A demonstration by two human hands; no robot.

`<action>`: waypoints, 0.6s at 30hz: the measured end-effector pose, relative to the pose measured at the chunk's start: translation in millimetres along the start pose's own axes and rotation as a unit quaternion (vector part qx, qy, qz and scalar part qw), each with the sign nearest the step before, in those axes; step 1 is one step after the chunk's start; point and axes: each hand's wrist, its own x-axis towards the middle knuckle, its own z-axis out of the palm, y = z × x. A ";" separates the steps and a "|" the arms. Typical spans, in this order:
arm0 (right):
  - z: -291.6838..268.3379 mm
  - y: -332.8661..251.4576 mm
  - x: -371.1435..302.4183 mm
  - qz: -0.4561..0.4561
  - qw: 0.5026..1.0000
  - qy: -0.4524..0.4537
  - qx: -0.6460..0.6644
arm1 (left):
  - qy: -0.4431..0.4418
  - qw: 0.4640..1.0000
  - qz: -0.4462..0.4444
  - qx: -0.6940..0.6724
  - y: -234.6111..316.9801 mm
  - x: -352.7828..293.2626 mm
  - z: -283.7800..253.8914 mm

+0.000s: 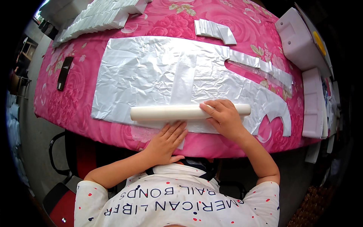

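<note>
A thin, shiny white plastic sheet, cut like a disposable apron with curved cutouts and strap-like ends at its right, lies spread and wrinkled. A vertical fold band runs down its middle. Across its near part lies a smooth white tube, nearly level from left to right. My right hand is closed on the tube right of its middle, fingers over the top and thumb on the near side. Just below the tube, my left hand rests flat at the sheet's near edge, fingers stretched out and holding nothing.
A pink rose-patterned cloth covers the table. Folded white plastic packets are piled at the far left, with a few more at the back. A dark oblong object lies left. White foam boxes stand right; a chair is lower left.
</note>
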 end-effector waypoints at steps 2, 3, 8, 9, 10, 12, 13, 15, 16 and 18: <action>9.1 5.0 13.1 -0.018 0.999 0.023 -0.018 | -0.005 1.000 -0.016 0.000 7.8 -2.0 9.6; 11.8 8.0 23.5 -0.034 0.998 0.030 -0.034 | -0.001 1.000 -0.023 0.008 10.6 -2.7 11.9; 32.2 38.3 81.5 -0.053 0.993 0.086 -0.060 | 0.005 1.000 -0.026 0.010 11.5 -2.9 13.9; 34.6 43.9 94.8 -0.060 0.991 0.103 -0.068 | 0.011 1.000 -0.015 0.012 10.5 -3.9 15.0; 36.4 47.5 106.3 -0.064 0.988 0.116 -0.079 | 0.020 1.000 -0.005 0.017 10.3 -5.1 15.8; 40.3 58.0 126.4 -0.065 0.985 0.124 -0.098 | 0.028 0.999 0.024 -0.004 6.2 -7.2 14.2; 41.4 62.0 133.9 -0.051 0.987 0.120 -0.092 | 0.032 0.999 0.038 -0.016 3.0 -8.3 12.8; 42.7 66.6 143.8 -0.024 0.990 0.111 -0.081 | 0.036 0.996 0.072 -0.044 -4.9 -13.0 10.8; 43.0 66.9 145.3 -0.024 0.989 0.120 -0.082 | 0.038 0.994 0.089 -0.058 -7.8 -15.5 10.7; 41.7 64.6 147.5 -0.023 0.987 0.137 -0.083 | 0.084 0.989 0.097 -0.077 -11.3 -19.6 14.7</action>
